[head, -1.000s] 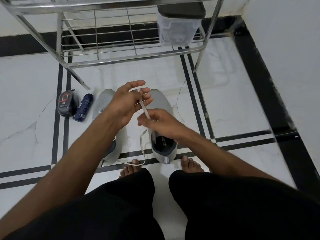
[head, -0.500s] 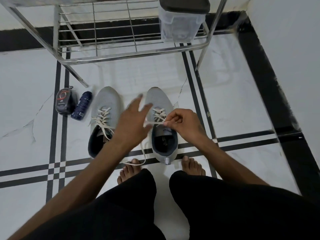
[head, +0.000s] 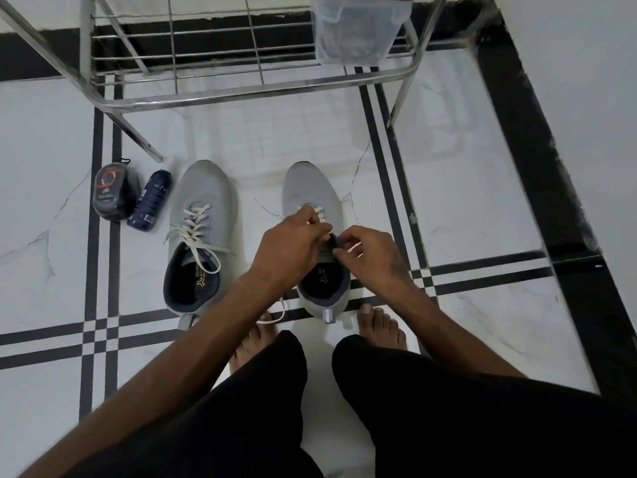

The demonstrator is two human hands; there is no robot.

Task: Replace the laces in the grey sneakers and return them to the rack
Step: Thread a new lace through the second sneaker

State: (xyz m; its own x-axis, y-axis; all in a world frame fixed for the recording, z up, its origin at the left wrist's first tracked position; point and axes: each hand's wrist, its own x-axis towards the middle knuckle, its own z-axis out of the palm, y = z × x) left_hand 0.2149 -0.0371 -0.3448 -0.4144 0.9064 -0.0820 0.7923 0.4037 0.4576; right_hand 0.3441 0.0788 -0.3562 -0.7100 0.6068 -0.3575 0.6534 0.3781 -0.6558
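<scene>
Two grey sneakers stand side by side on the floor, toes toward the rack. The left sneaker (head: 203, 215) is laced with a white lace (head: 196, 232), its ends loose. Both hands work over the right sneaker (head: 310, 188). My left hand (head: 293, 250) pinches the white lace at the upper eyelets. My right hand (head: 370, 250) pinches a short white stretch of lace (head: 355, 248) at the dark tongue. A loose lace end (head: 275, 317) trails beside the heel. The steel rack (head: 241, 91) stands just beyond the shoes.
A black shoe-polish sponge case (head: 108, 189) and a dark blue spray can (head: 150, 200) lie left of the sneakers. A clear plastic container (head: 358, 29) sits on the rack's lower shelf. My bare feet and black-trousered legs are below the shoes. A white wall stands at right.
Both hands came down from holding the lace raised above the shoe. My left hand, open half a second ago, now pinches the lace at the right sneaker's eyelets.
</scene>
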